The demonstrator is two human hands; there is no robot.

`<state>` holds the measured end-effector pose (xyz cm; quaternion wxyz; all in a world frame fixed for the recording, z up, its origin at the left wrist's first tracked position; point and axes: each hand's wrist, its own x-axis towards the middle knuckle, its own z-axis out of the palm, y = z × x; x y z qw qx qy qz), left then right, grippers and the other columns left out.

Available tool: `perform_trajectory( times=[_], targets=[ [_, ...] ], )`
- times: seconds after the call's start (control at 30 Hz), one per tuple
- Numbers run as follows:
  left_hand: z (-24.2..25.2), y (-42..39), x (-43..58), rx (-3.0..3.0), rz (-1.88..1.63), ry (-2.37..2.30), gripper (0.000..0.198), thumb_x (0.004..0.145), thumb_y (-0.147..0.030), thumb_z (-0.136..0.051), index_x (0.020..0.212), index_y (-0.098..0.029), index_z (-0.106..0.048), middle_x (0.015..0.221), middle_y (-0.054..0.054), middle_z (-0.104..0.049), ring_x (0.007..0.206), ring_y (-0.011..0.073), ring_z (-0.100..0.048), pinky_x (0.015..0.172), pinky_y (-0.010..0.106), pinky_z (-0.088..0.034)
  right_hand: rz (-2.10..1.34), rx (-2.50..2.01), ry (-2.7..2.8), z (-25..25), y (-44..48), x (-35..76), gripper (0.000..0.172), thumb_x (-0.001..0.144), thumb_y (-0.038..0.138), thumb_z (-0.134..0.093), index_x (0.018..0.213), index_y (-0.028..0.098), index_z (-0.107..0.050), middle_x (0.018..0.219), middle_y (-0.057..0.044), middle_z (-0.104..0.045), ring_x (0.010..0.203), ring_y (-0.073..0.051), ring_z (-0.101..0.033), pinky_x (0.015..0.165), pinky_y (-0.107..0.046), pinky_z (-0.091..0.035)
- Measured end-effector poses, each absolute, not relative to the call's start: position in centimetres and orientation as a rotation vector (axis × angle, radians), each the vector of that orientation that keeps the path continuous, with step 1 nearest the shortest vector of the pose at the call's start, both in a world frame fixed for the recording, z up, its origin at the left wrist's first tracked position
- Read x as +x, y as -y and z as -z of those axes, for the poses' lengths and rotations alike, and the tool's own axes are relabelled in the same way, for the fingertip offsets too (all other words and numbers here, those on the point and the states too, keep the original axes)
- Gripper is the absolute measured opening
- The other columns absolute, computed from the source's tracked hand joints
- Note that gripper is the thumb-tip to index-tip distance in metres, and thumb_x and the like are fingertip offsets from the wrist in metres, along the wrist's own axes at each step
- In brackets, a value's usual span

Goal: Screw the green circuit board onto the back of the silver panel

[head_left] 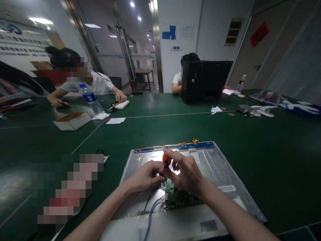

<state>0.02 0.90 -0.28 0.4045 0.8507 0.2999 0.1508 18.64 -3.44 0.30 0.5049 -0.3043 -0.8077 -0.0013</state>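
A silver metal display panel lies back side up on the green table, with a blue strip board along its far edge. A small green circuit board with grey cables sits on the panel's near part. My right hand is closed around a red-handled screwdriver held upright over the green board. My left hand is closed beside it, its fingertips pinched at the tool's shaft just above the board.
A blurred patch lies at my left. Farther off are a cardboard box, a water bottle, papers and a black monitor. Two people sit at the far side. White gloves and packets lie at the right.
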Motion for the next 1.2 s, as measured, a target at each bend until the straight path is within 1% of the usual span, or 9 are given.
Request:
perform_trajectory(
  times=[0.1,0.3,0.5,0.6,0.7,0.83,0.97,1.07,1.2],
  targets=[
    [0.29,-0.9,0.02,2.146,-0.38,-0.753,0.01,0.08,-0.019,-0.06,0.071,-0.016,-0.059,0.069,-0.002,-0.056,0.067,0.015,-0.05,0.065,0.027,-0.04,0.006,-0.733,1.949,-0.37,3.53,18.67,0.058,0.092,0.028,-0.054,0.143,0.026,-0.025,0.092,-0.003,-0.065,0.056,-0.011,-0.054,0.047,-0.026,-0.046],
    [0.48,-0.7,0.15,2.112,-0.416,-0.749,0.007,0.08,-0.018,-0.058,0.075,-0.015,-0.062,0.073,0.0,-0.061,0.069,0.0158,-0.053,0.066,0.026,-0.041,-0.044,-0.73,1.956,-0.67,3.87,18.58,0.06,0.088,0.016,-0.048,0.143,0.017,-0.025,0.093,-0.005,-0.066,0.057,-0.011,-0.055,0.047,-0.025,-0.047],
    [0.57,-0.85,0.04,2.138,-0.38,-0.757,0.007,0.08,-0.018,-0.059,0.075,-0.015,-0.063,0.075,0.0,-0.062,0.071,0.0166,-0.053,0.067,0.027,-0.041,-0.016,-0.727,1.937,-0.53,3.64,18.55,0.056,0.09,0.019,-0.052,0.141,0.022,-0.028,0.093,-0.004,-0.064,0.057,-0.011,-0.053,0.047,-0.025,-0.045],
    [0.52,-0.92,-0.02,2.149,-0.37,-0.786,0.007,0.08,-0.019,-0.06,0.073,-0.016,-0.062,0.072,-0.001,-0.059,0.07,0.0165,-0.052,0.068,0.028,-0.041,-0.011,-0.734,1.944,-0.52,3.56,18.59,0.055,0.091,0.024,-0.053,0.139,0.025,-0.028,0.091,-0.003,-0.063,0.057,-0.012,-0.054,0.046,-0.025,-0.045],
    [0.33,-0.86,0.05,2.153,-0.376,-0.791,0.009,0.079,-0.019,-0.06,0.07,-0.016,-0.059,0.068,-0.002,-0.055,0.067,0.0155,-0.05,0.065,0.027,-0.04,-0.017,-0.732,1.947,-0.5,3.6,18.61,0.053,0.092,0.025,-0.053,0.139,0.024,-0.029,0.091,-0.003,-0.063,0.058,-0.012,-0.054,0.046,-0.025,-0.045],
    [0.14,-0.71,0.21,2.126,-0.401,-0.763,0.007,0.078,-0.017,-0.058,0.072,-0.016,-0.061,0.074,0.0,-0.061,0.069,0.0157,-0.052,0.066,0.027,-0.043,-0.036,-0.744,1.953,-0.46,3.74,18.61,0.058,0.09,0.022,-0.051,0.143,0.02,-0.025,0.093,-0.005,-0.064,0.059,-0.012,-0.056,0.047,-0.025,-0.046],
    [0.24,-0.71,0.22,2.108,-0.39,-0.78,0.006,0.078,-0.018,-0.06,0.073,-0.016,-0.062,0.074,0.0,-0.063,0.069,0.0161,-0.054,0.067,0.027,-0.044,-0.043,-0.735,1.962,-0.58,3.79,18.62,0.062,0.088,0.016,-0.048,0.145,0.018,-0.023,0.095,-0.006,-0.065,0.06,-0.012,-0.057,0.049,-0.025,-0.048],
    [0.39,-0.81,0.15,2.103,-0.379,-0.771,0.004,0.078,-0.018,-0.06,0.076,-0.016,-0.063,0.075,0.0,-0.063,0.07,0.0164,-0.054,0.066,0.027,-0.044,-0.048,-0.721,1.948,-0.69,3.72,18.6,0.06,0.089,0.015,-0.048,0.144,0.02,-0.025,0.098,-0.007,-0.065,0.06,-0.011,-0.057,0.048,-0.024,-0.048],
    [0.6,-0.88,0.03,2.115,-0.386,-0.769,0.005,0.079,-0.018,-0.059,0.077,-0.016,-0.063,0.076,0.0,-0.061,0.07,0.0161,-0.053,0.066,0.027,-0.042,-0.033,-0.717,1.937,-0.71,3.62,18.57,0.057,0.09,0.019,-0.052,0.142,0.024,-0.027,0.094,-0.004,-0.064,0.061,-0.012,-0.056,0.047,-0.025,-0.046]
  ],
)
